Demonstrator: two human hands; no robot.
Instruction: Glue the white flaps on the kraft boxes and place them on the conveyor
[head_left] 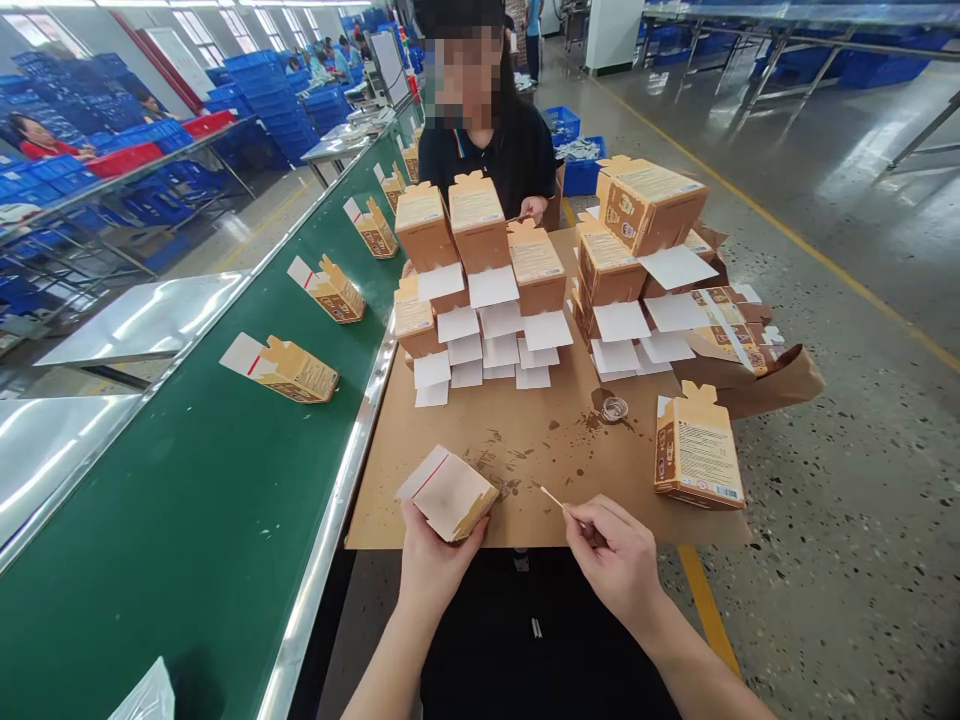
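Carton (pixel 454 492) sits in the left hand (pixel 441 560), over the near left edge of the brown board (pixel 630 510), tilted with a plain panel upward and its white flap (pixel 421 474), crossed by 1 red line, toward the upper left. The hand is clamped on it, thumb on 1 side and fingers on the other; whether its underside rests on the board I cannot tell. The right hand (pixel 611 550) pinches 1 cotton swab (pixel 553 497) by its shaft, pale tip forward, well apart from the carton.

By its look the carton is thin card: light if it is empty, which I cannot confirm, stiff along the folds and softer mid-panel. A firm squeeze there would likely dent it, so the best hold is low on 2 opposite sides, close to the edges, leaving the upper panel and flap free. The flap looks easy to bend and makes a poor handle. Card should grip well when dry, but the dark spots on the board look wet, and damp could soften it. The swab is slim, likely easy to snap, and wants a light pinch. A small clear dish (pixel 614 409) stands beyond it; 1 carton with a printed panel (pixel 699 450) stands to the right.
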